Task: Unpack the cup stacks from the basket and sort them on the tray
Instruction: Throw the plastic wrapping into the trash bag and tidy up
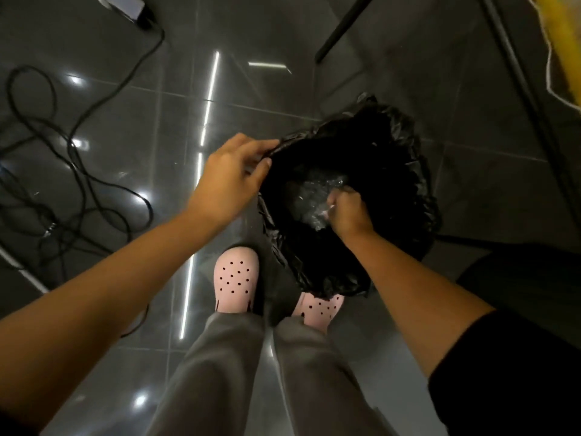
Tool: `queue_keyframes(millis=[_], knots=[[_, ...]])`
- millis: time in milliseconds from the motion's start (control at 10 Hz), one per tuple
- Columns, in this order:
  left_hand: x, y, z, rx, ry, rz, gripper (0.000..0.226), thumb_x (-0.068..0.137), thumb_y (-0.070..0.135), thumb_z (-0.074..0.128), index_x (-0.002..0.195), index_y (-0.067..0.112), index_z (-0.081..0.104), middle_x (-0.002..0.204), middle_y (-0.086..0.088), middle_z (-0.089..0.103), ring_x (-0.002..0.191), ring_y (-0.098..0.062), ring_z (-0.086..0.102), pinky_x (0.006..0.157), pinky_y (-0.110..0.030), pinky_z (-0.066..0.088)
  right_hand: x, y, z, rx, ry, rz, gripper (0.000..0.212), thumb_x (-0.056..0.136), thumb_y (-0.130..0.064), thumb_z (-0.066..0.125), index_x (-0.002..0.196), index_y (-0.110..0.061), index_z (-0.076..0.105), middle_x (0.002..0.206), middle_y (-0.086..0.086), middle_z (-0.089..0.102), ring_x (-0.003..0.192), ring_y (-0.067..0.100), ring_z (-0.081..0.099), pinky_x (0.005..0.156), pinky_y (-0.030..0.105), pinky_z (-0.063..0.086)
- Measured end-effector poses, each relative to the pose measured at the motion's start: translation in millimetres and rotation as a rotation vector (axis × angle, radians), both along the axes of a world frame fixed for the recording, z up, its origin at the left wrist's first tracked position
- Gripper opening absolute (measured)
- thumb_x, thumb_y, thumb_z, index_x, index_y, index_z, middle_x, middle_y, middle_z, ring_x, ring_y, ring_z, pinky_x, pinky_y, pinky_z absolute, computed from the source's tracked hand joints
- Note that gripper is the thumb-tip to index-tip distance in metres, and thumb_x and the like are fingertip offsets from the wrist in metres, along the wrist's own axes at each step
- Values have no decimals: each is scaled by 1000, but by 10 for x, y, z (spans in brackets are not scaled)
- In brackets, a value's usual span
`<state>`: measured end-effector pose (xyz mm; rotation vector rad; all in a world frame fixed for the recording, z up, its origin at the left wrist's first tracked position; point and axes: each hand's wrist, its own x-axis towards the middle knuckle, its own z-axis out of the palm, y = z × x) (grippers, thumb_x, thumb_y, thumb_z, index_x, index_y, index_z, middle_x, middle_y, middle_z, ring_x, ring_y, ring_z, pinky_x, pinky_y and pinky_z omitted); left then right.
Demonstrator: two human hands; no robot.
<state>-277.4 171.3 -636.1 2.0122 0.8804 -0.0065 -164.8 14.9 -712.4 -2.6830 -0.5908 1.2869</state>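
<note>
A bin lined with a black plastic bag [386, 146] stands on the dark tiled floor in front of my feet. My left hand [232, 177] pinches the bag's left rim and holds it. My right hand [345, 212] reaches down inside the bag and is closed on crumpled clear plastic wrap [309, 196] lying in the bin. No cups, basket or tray are in view.
Black cables [63, 184] loop across the floor at the left, running to a grey box [129, 7] at the top. A dark table leg [342, 26] slants at top centre. A yellow cloth edge [562, 48] hangs at top right. My pink clogs [237, 281] stand below the bin.
</note>
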Motion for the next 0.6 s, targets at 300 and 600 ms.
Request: queue_keyframes(millis=[300, 600], knots=[[-12, 123, -123, -159, -47, 8, 33, 84, 9, 64, 117, 14, 62, 81, 16, 54, 71, 16, 54, 72, 1, 38, -201, 175, -473, -75, 160, -173, 30, 95, -8, 44, 118, 6, 57, 124, 23, 56, 116, 35, 51, 93, 29, 40], [-14, 139, 256, -28, 115, -209, 40, 90, 7, 52, 129, 12, 53, 114, -12, 53, 103, -24, 57, 92, -24, 42, -50, 253, 303, -32, 170, -288, 25, 91, -5, 46, 110, -6, 62, 121, 16, 60, 114, 30, 54, 95, 29, 42]])
